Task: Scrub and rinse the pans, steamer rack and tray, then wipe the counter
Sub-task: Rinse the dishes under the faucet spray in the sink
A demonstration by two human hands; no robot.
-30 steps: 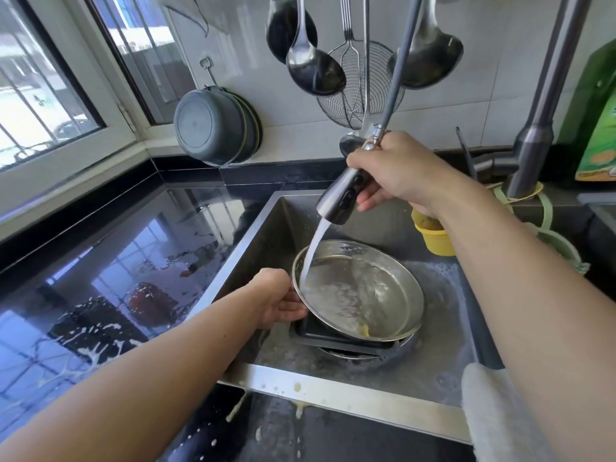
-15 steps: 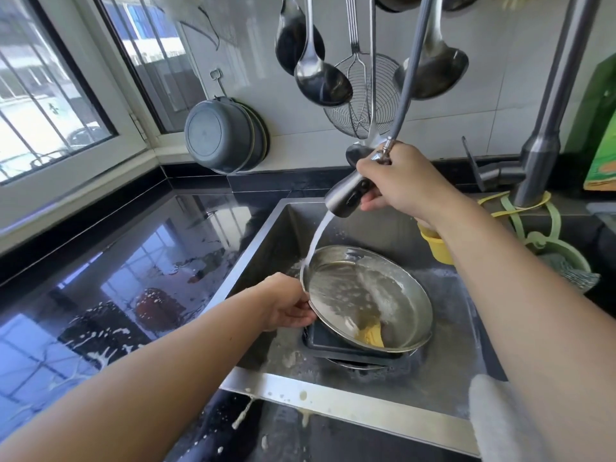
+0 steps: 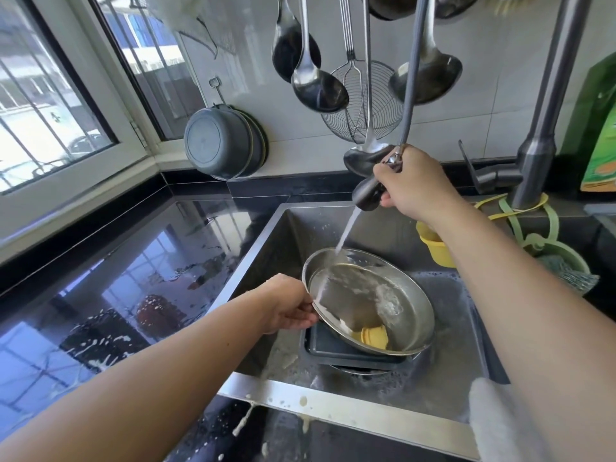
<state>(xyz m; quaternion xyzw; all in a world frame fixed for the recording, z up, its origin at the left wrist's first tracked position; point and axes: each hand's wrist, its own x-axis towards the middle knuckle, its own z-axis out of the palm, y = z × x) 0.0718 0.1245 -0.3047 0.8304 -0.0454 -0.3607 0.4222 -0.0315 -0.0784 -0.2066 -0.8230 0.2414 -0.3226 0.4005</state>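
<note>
Centre frame, sink [image 3: 393, 416]: round steel pan [image 3: 396, 311] tilted atop dark tray [image 3: 330, 348]. Left hand [image 3: 288, 303] grips pan's left rim. Right hand [image 3: 411, 181] wrapped round pull-out sprayer [image 3: 366, 194], stream striking pan. Rinsing step; next likely turn pan, flush yellow residue [image 3: 373, 335].

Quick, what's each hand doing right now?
Left hand: grips the steel pan's rim.
Right hand: holds the sprayer head, water running.

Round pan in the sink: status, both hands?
Left hand grips round pan rim, tilted. Right hand holds sprayer head, water hitting pan. Yellow piece inside; dark tray beneath.
</note>
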